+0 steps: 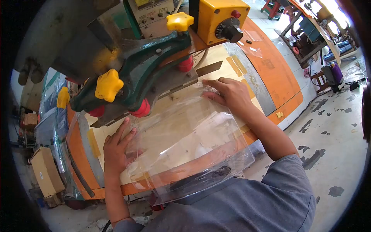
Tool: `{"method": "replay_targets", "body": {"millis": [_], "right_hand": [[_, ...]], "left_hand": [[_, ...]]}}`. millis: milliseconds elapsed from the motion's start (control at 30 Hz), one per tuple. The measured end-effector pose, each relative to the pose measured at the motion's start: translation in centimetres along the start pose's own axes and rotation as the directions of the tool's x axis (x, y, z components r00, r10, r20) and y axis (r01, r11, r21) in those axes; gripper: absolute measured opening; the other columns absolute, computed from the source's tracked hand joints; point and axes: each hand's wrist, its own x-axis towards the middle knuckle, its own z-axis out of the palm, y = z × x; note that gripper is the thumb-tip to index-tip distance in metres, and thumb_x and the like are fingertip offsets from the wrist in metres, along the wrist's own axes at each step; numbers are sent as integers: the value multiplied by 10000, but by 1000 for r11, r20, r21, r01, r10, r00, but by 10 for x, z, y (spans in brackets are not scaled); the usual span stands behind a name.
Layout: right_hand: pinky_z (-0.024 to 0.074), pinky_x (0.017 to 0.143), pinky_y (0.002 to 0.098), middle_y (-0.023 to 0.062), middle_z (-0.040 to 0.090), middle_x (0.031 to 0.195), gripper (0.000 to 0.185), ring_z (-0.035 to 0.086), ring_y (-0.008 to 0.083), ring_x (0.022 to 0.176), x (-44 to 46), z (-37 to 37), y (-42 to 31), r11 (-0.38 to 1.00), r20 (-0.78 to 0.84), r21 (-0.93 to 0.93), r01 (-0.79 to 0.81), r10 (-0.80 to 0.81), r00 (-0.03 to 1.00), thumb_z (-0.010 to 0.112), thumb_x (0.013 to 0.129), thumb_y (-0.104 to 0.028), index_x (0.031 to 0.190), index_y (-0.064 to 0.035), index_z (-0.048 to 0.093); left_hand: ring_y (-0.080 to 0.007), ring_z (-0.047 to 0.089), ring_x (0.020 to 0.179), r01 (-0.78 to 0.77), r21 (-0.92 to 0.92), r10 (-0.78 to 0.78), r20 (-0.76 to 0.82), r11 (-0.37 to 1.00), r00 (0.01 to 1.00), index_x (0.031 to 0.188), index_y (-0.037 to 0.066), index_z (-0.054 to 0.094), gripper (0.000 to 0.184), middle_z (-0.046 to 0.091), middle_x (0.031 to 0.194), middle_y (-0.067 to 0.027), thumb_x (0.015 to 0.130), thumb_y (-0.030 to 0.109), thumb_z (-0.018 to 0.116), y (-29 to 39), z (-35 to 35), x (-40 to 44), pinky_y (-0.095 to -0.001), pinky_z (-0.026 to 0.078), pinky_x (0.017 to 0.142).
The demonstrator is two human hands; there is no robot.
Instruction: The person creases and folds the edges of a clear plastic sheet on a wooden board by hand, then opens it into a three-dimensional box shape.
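A clear plastic sheet [181, 143], folded or layered like a bag, lies across the pale work surface and hangs over the front edge towards my body. At its far right corner, my right hand [232, 94] has thumb and index finger around the plastic, pinching it. My left hand [118, 149] rests at the left edge with fingers stretched out and apart, its thumb partly seen through the plastic. Just beyond both hands is a long metal bar [208, 69] under the dark green press head [143, 73].
Yellow star knobs [109, 85] and red round spacers [141, 108] sit on the press head. A yellow control box [220, 21] with a black dial stands behind. The table has an orange rim [270, 65]. A cardboard box [47, 172] is at the left; plastic scraps [253, 35] lie at the right.
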Motion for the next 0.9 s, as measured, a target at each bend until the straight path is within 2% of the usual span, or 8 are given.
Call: {"method": "replay_targets", "body": {"millis": [267,333,367,433,600,700,767,900], "right_hand": [[518,630,436,92,680,763,361,680,302,719,1,-5,-5,999,43,25,-27,26,999,706,917,-456,1145,-182,762],[523,636,431,100,686,776,358,681,304,715,2,-6,-8,997,83,3,-76,76,994,712,916,-437,1167,-184,754],[523,636,431,100,686,776,358,681,304,715,2,-6,-9,998,93,26,-50,48,995,712,916,-437,1167,-184,754],[530,646,424,90,687,778,358,681,301,711,4,-3,-10,998,43,32,-52,51,998,720,911,-425,1181,-192,753],[528,643,382,72,712,814,362,669,253,678,3,1,-8,997,53,-32,-70,71,996,769,879,-385,1185,-191,768],[524,634,381,82,701,795,365,654,256,651,2,2,-8,995,69,-55,-88,91,993,773,878,-380,1191,-191,770],[521,631,381,99,697,795,376,648,256,638,3,3,-9,997,65,-11,-81,82,995,778,877,-381,1202,-193,766],[519,635,389,115,697,797,372,653,263,642,2,3,-11,992,99,-42,-118,121,988,764,897,-371,1228,-203,751]], "left_hand": [[-249,673,967,93,5,-93,61,996,994,1297,171,674,672,492,1582,-34,750,544,790,8,-6,2,-376,457,805],[-242,678,959,17,28,-16,-17,999,1000,1291,173,674,645,491,1582,-32,762,522,794,4,-2,-1,-363,460,795],[-242,678,959,50,41,-50,-16,998,999,1291,173,674,645,491,1582,-32,762,522,794,6,-5,-2,-363,460,795],[-237,683,954,27,-37,-28,-38,999,999,1296,174,671,621,493,1579,-34,777,494,792,11,-8,0,-358,464,793],[-232,683,944,67,-11,-67,-22,998,997,1279,170,679,596,476,1590,-9,799,510,772,15,-14,-2,-368,474,797],[-238,684,1002,95,-11,-95,2,995,995,1279,170,682,581,474,1588,0,824,527,749,15,-15,-3,-377,480,807],[-235,629,1216,83,-25,-82,30,996,996,1318,160,641,653,462,1600,-6,782,505,783,14,-14,-5,-389,478,846],[-232,622,1237,76,-45,-76,13,996,997,1318,160,642,634,464,1598,-10,806,512,767,11,-12,-7,-389,479,842]]}}
